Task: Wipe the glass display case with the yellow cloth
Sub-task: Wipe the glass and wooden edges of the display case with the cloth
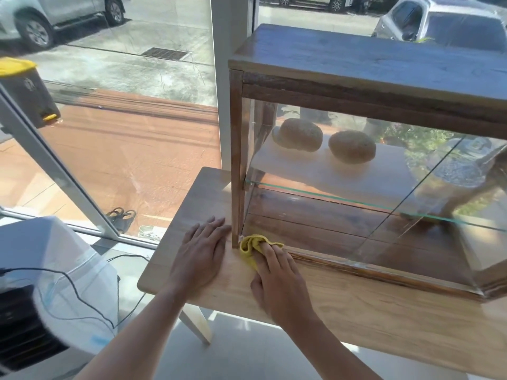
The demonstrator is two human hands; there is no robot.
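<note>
Sunlit wooden table (356, 305) beside floor-length windows (131, 105) facing parked cars (444, 23).

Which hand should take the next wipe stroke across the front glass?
Right. The right hand already presses the crumpled yellow cloth against the lower left corner of the wood-framed glass display case. The left hand lies flat and empty on the light wooden table.

My right hand (277, 278) covers most of the yellow cloth (251, 246); I see only its bunched front end. The glass display case (356, 86) runs off the right edge, as does the surface (370, 319). Reflections blur the case's right half. The grey bin (26, 91) is cut at the left.
</note>
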